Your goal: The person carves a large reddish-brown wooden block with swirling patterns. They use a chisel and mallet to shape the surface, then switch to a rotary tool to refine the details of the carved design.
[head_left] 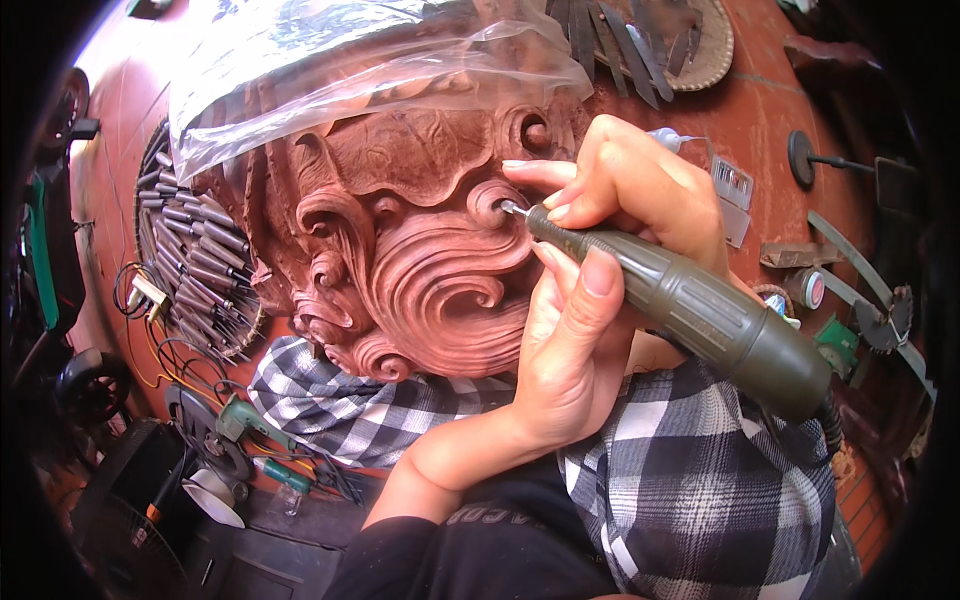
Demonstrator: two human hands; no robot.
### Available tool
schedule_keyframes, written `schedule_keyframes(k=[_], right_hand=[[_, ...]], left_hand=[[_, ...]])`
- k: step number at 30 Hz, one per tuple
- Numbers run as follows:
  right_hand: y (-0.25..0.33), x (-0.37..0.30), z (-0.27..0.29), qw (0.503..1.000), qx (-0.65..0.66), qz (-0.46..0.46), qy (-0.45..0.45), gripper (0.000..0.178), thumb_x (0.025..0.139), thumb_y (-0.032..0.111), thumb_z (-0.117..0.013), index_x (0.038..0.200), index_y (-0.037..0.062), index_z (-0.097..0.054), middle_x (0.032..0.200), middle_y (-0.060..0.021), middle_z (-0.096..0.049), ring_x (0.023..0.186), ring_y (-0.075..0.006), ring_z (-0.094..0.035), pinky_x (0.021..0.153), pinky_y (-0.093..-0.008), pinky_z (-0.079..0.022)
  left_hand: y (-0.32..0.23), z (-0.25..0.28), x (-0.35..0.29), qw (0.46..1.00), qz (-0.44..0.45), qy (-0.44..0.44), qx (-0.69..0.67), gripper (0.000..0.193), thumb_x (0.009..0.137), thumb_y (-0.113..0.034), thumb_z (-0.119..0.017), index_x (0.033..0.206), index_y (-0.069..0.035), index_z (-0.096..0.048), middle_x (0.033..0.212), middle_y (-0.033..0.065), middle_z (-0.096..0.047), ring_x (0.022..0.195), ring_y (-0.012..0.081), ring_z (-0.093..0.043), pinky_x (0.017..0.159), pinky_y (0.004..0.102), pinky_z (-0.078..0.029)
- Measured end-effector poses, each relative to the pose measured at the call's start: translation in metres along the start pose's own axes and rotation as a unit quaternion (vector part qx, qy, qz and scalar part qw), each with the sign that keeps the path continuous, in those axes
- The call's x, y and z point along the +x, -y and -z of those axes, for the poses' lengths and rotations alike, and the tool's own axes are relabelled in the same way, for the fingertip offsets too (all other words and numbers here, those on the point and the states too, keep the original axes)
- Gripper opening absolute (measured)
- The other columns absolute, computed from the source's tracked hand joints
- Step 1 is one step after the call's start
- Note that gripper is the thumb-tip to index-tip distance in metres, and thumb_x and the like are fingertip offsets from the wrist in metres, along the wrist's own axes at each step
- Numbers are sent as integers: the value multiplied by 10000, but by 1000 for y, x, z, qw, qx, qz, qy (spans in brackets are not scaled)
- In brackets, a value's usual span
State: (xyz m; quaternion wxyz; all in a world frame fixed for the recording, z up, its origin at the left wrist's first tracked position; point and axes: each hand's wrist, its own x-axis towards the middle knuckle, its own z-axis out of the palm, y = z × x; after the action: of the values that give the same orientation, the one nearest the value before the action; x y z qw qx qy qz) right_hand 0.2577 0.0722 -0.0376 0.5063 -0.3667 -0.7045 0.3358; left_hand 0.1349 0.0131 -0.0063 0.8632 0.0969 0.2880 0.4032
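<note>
A reddish-brown wood carving (pixel 450 260) with swirling, curled relief lies in front of me. My right hand (pixel 650 190) grips the front of a dark green rotary carving tool (pixel 700 310) from above, one finger stretched onto the wood. My left hand (pixel 575 345) closes on the tool from below, its thumb against the body and its fingertips near the nose. The thin metal bit (pixel 512 207) touches or nearly touches a small rounded scroll at the carving's right side. Part of the right forearm is hidden behind the tool.
Clear plastic sheeting (pixel 380 100) covers the carving's far part. To the left, a basket holds several wood-handled chisels (pixel 205 250). Blades lie on a woven tray (pixel 715 45) at the far right. Green power tools (pixel 250 420) and cords sit lower left. Checked cloth (pixel 700 480) covers my lap.
</note>
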Motion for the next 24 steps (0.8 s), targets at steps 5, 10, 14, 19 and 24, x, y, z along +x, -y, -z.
schedule_keyframes(k=[5, 10, 14, 19, 24], right_hand=[[6, -6, -1, 999, -33, -16, 4, 230, 777, 21, -713, 976, -14, -603, 799, -104, -568, 688, -214, -653, 621, -306, -555], [7, -14, -3, 999, -24, -17, -25, 183, 797, 63, -700, 942, 12, -601, 785, -102, -537, 639, -254, -640, 541, -347, -527], [-2, -23, -13, 998, 11, -34, -45, 174, 820, 101, -694, 948, 38, -595, 815, -113, -520, 627, -300, -624, 522, -386, -516], [-3, -25, -14, 998, 18, -31, -50, 180, 831, 114, -692, 959, 43, -587, 822, -120, -504, 607, -300, -609, 499, -390, -509], [2, -20, -10, 999, -9, -29, -19, 190, 824, 102, -693, 963, 36, -581, 823, -119, -491, 600, -290, -604, 491, -389, -514]], left_hand=[[3, 2, -5, 1000, 5, -13, -4, 745, 1022, -591, -436, 1570, -141, -209, 1566, 81, -344, 1444, 266, -371, 1192, 464, -308], [8, 6, -10, 999, 32, -34, -12, 750, 1005, -631, -427, 1592, -242, -168, 1610, 103, -272, 1488, 317, -301, 1211, 531, -277], [7, 10, -11, 998, 41, -41, 10, 745, 997, -640, -431, 1593, -279, -166, 1613, 101, -268, 1489, 336, -299, 1205, 552, -287], [6, 11, -11, 999, 37, -31, 11, 779, 991, -611, -465, 1596, -244, -137, 1610, 106, -257, 1488, 317, -297, 1208, 522, -281], [8, 18, -6, 1000, 0, 17, -18, 864, 976, -509, -573, 1586, -153, -75, 1599, 116, -223, 1488, 270, -271, 1205, 451, -264]])
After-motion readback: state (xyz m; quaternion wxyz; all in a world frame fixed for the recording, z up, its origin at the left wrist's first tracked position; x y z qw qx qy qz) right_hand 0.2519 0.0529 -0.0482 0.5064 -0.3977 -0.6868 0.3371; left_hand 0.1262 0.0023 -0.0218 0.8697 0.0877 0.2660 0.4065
